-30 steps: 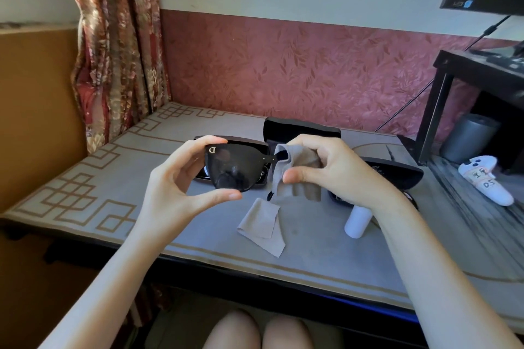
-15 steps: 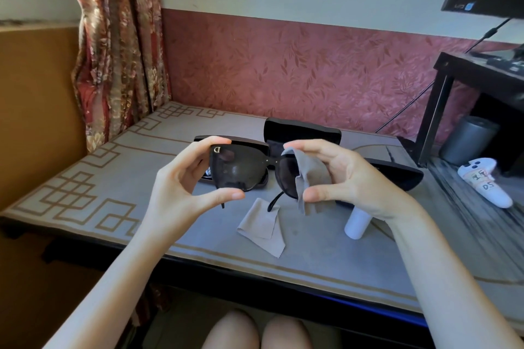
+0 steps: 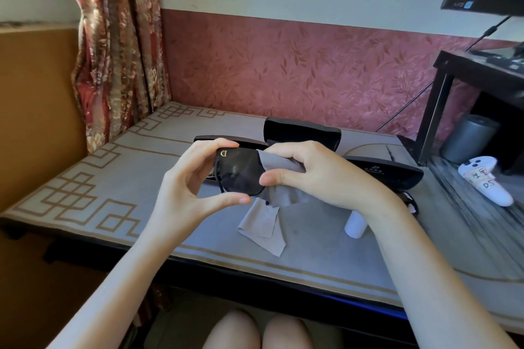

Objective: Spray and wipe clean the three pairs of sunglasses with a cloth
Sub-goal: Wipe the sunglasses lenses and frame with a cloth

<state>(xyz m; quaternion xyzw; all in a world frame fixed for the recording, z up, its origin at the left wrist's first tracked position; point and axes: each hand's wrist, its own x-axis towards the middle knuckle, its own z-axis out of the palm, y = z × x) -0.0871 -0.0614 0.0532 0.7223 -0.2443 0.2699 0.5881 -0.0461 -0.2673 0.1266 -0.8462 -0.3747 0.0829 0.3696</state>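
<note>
My left hand (image 3: pixel 187 190) pinches a pair of black sunglasses (image 3: pixel 236 174) by the left lens, thumb under and fingers over the frame, above the table. My right hand (image 3: pixel 317 176) pinches a grey cloth (image 3: pixel 272 193) over the right lens, which the cloth hides. The cloth's loose end hangs down onto the table mat. A white spray bottle (image 3: pixel 355 225) lies on the table under my right wrist, partly hidden. Part of another pair of dark glasses (image 3: pixel 411 202) shows just right of my wrist.
Three black glasses cases stand behind my hands: left (image 3: pixel 204 139), middle (image 3: pixel 300 130), right (image 3: pixel 391 173). The grey patterned table mat (image 3: pixel 99 178) covers the table. A white game controller (image 3: pixel 486 181), a grey cylinder (image 3: pixel 467 137) and a black monitor stand (image 3: pixel 436 110) are at the right.
My right hand has slid the cloth back to the left over the right lens, covering it again. My left hand has kept its hold, with the glasses turned slightly.
</note>
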